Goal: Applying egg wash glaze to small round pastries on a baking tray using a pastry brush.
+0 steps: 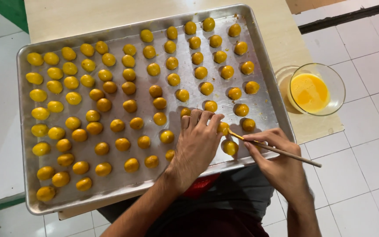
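Left hand [197,141] flat on tray [266,77], fingers [207,118] spread, steadying a dough ball [223,128] | right hand [277,153] pinches brush [273,149], tip at that ball | I'd keep strokes light, coat thin, avoid drips | egg-wash bowl [316,89] on desk [66,15], right of tray

Narrow lanes between dough balls [129,88]; glass bowl [316,89] beside tray [266,70].

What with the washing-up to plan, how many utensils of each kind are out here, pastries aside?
Metal baking tray: 1
Glass bowl of yellow liquid: 1
Thin wooden brush, held in the right hand: 1
Total: 3
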